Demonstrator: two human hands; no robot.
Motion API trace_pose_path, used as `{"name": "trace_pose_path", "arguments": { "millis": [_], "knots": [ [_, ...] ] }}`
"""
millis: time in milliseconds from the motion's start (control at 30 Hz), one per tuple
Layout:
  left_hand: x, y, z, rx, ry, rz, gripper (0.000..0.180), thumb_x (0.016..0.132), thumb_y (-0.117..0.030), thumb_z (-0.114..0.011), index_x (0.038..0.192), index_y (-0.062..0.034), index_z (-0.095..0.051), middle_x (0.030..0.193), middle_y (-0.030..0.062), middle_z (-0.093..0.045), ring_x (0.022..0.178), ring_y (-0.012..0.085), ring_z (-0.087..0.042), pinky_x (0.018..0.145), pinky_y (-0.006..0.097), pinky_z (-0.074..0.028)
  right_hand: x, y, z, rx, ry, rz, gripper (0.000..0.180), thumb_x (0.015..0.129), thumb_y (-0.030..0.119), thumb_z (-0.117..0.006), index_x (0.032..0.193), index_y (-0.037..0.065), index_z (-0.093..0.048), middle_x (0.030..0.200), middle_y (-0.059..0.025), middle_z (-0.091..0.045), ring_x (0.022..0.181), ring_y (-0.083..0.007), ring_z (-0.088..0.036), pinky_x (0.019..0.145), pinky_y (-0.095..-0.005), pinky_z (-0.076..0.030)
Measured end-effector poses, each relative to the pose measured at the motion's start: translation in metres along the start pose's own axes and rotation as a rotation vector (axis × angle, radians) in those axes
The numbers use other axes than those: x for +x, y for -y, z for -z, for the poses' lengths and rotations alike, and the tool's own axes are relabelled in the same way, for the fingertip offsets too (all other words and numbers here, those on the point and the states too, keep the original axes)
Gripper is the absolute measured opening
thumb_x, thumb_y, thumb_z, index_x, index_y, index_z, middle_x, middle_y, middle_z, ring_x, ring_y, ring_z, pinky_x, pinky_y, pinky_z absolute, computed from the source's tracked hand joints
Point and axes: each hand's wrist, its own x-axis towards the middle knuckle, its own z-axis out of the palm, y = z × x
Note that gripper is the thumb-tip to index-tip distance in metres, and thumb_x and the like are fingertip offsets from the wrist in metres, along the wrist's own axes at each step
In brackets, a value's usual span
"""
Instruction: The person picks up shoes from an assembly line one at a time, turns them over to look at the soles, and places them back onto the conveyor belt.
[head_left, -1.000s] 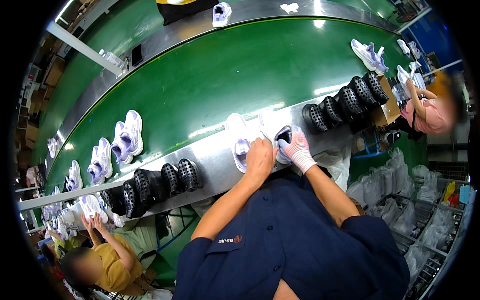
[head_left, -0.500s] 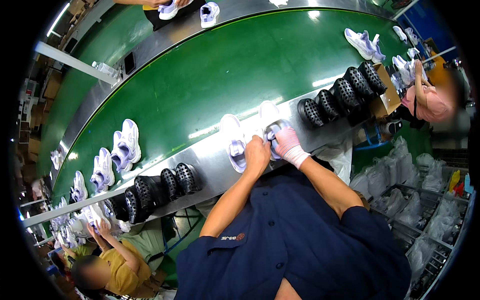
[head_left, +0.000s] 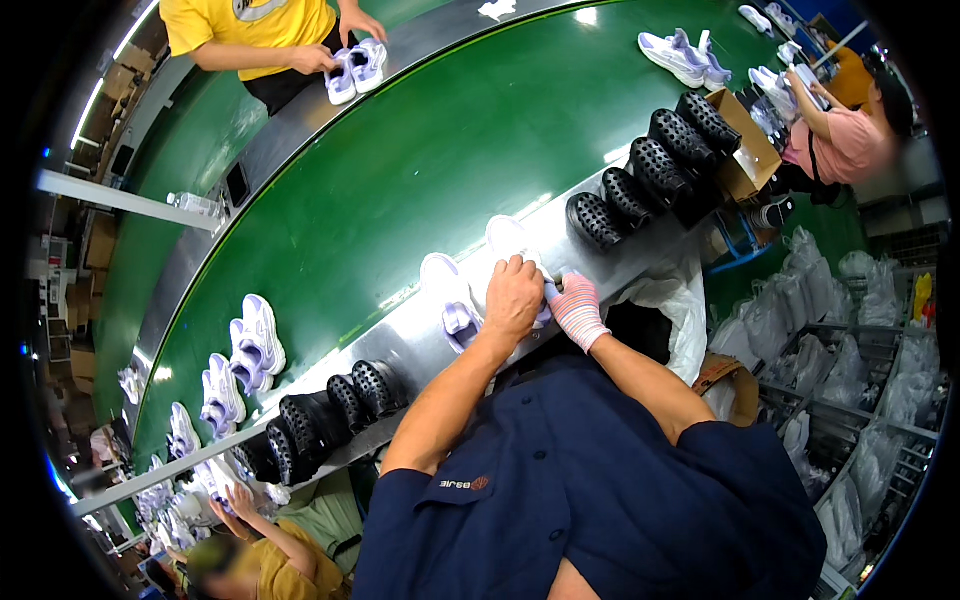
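A white and lavender sneaker (head_left: 508,232) lies in front of me on the metal edge of the bench, toe pointing away. My bare left hand (head_left: 514,296) is closed over its upper, fingers curled at the laces area. At the right side of its opening, my right hand (head_left: 578,312), in a pink-and-white striped glove, has its thumb and fingers closed on the collar. Both hands hide most of the shoe's opening. Just left of it rests a matching sneaker (head_left: 446,288), toe also away, touched by neither hand.
Black perforated shoe forms (head_left: 660,168) line the bench edge at right, and more black forms (head_left: 330,408) stand at left. Sneakers (head_left: 256,342) sit on the green belt (head_left: 400,190). Across it, a person in yellow (head_left: 262,40) handles sneakers. Bagged items fill crates (head_left: 850,400) at lower right.
My left hand has moved up onto the sneaker's upper. My right hand has drawn back from over the opening to its right side. The person opposite now has two sneakers together; my view has shifted.
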Motion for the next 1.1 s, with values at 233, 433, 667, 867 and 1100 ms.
{"name": "trace_pose_path", "arguments": {
  "millis": [233, 433, 667, 867, 1100],
  "knots": [
    [-0.004, 0.000, -0.005, 0.045, 0.056, -0.145, 0.011, 0.078, -0.011, -0.061, 0.083, -0.0031, -0.065, 0.090, 0.0123, -0.061, 0.092, 0.0269, -0.058, 0.080, 0.037, -0.046, 0.006, 0.014, 0.004, -0.174, 0.139, 0.043, 0.017, 0.084, 0.020, -0.068, 0.091, 0.004, -0.067, 0.099, -0.0230, -0.069, 0.096, -0.0434, -0.066, 0.083, -0.0505, -0.055],
    [-0.019, -0.029, 0.028, -0.270, -0.194, -0.069, 0.014, 0.080, -0.004, -0.063, 0.092, 0.0004, -0.067, 0.094, 0.0143, -0.062, 0.097, 0.0316, -0.060, 0.084, 0.044, -0.050, 0.000, 0.014, 0.013, -0.233, 0.206, 0.136, 0.021, 0.083, 0.020, -0.070, 0.098, 0.006, -0.067, 0.105, -0.0209, -0.068, 0.098, -0.0409, -0.067, 0.085, -0.0490, -0.056],
    [-0.138, -0.032, 0.070, -0.232, 0.088, 0.601, 0.038, 0.076, 0.003, -0.070, 0.113, -0.0035, -0.065, 0.101, 0.0187, -0.063, 0.099, 0.0389, -0.060, 0.087, 0.048, -0.051, -0.004, 0.031, 0.011, -0.170, 0.216, 0.194, 0.027, 0.091, 0.031, -0.065, 0.099, 0.005, -0.066, 0.101, -0.0214, -0.067, 0.096, -0.0413, -0.067, 0.084, -0.0498, -0.055],
    [-0.147, -0.013, 0.019, -0.436, -0.006, 0.426, 0.032, 0.081, 0.006, -0.059, 0.111, -0.0017, -0.062, 0.098, 0.0216, -0.058, 0.100, 0.0410, -0.057, 0.086, 0.049, -0.050, -0.005, 0.035, -0.017, -0.032, 0.256, 0.361, 0.029, 0.089, 0.030, -0.068, 0.097, 0.002, -0.067, 0.090, -0.0250, -0.067, 0.091, -0.0457, -0.064, 0.080, -0.0530, -0.052],
    [-0.179, -0.034, 0.067, -0.387, -0.361, 0.572, 0.031, 0.080, 0.006, -0.066, 0.110, -0.0025, -0.063, 0.107, 0.0190, -0.064, 0.103, 0.0385, -0.061, 0.087, 0.047, -0.053, -0.057, 0.117, 0.054, -0.479, 0.336, 0.857, 0.060, 0.080, 0.036, -0.079, 0.134, 0.017, -0.062, 0.110, -0.0159, -0.070, 0.110, -0.0391, -0.063, 0.094, -0.0495, -0.048]
  ]
}}
